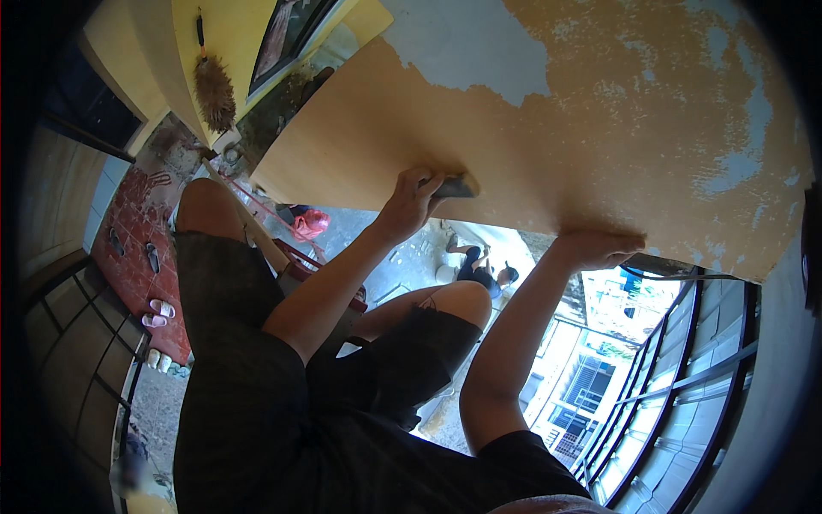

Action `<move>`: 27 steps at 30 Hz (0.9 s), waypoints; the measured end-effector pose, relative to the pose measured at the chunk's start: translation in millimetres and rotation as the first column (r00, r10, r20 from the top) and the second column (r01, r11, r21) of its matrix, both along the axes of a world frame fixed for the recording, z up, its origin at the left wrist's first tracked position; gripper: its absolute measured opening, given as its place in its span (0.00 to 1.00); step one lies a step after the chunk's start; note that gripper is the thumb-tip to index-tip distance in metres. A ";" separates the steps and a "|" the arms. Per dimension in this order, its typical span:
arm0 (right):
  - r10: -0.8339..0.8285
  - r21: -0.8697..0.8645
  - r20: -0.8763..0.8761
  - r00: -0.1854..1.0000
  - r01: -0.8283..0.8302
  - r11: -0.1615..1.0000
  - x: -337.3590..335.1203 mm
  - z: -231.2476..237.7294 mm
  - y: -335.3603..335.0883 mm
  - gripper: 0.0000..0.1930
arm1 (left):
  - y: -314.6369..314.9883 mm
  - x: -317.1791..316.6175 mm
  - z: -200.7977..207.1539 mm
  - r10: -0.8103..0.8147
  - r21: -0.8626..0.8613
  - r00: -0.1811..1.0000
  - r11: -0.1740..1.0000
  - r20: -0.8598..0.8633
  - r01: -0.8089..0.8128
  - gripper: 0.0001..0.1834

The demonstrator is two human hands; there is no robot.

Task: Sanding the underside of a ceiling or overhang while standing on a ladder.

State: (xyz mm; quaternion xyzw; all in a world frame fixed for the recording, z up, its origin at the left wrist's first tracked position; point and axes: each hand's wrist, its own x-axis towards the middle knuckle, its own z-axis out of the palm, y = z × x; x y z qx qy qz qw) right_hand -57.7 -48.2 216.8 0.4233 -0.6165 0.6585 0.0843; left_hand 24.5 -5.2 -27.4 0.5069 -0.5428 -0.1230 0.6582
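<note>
Here, from my remote place, I see a crumpled red plastic bag [310,223] left of the frame's centre; what it contains, I cannot tell. Near the centre, the left hand [409,204] reaches upward and holds a dark block [455,186] between thumb and fingers, against the tan painted surface [599,154], which fills the upper right. The right hand [599,249], right of centre, rests at this surface's lower edge, its fingers extended, not closed.
</note>
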 end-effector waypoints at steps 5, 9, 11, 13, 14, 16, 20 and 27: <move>0.007 -0.017 0.030 1.000 -0.006 1.000 11.1 3.6 4.9 0.36 | 2.6 0.2 -15.0 0.043 -0.034 0.999 0.999 0.015 -0.043 0.34; -0.011 0.000 -0.007 1.000 0.011 1.000 6.7 1.9 5.8 0.36 | 2.7 -2.7 -7.8 0.031 0.011 0.999 0.999 0.038 -0.031 0.34; 0.039 -0.039 0.022 0.999 -0.038 0.999 2.7 2.3 4.2 0.35 | -3.1 0.9 12.5 -0.004 -0.102 1.000 0.995 -0.020 0.002 0.35; 0.004 -0.042 0.012 1.000 -0.004 0.999 2.6 3.3 2.2 0.35 | -7.9 8.8 34.9 -0.014 -0.126 1.000 0.992 -0.021 0.011 0.34; -0.016 -0.050 -0.001 1.000 0.016 0.999 3.1 3.4 1.0 0.34 | -9.4 12.1 40.7 -0.010 -0.154 1.000 0.988 -0.022 0.006 0.32; -0.020 -0.068 0.008 1.000 0.021 0.997 2.6 1.3 2.1 0.34 | -6.9 5.3 20.0 0.002 -0.153 1.000 0.988 -0.031 -0.007 0.33; -0.032 0.054 -0.062 0.998 0.036 0.998 -6.5 -2.6 2.2 0.36 | -4.2 4.7 39.2 0.023 -0.090 1.000 0.996 -0.009 -0.023 0.34; -0.205 -0.187 -0.567 0.798 0.117 0.975 -26.9 -8.0 -10.2 0.37 | -3.2 20.7 50.9 0.018 -0.116 0.999 0.993 0.041 -0.013 0.34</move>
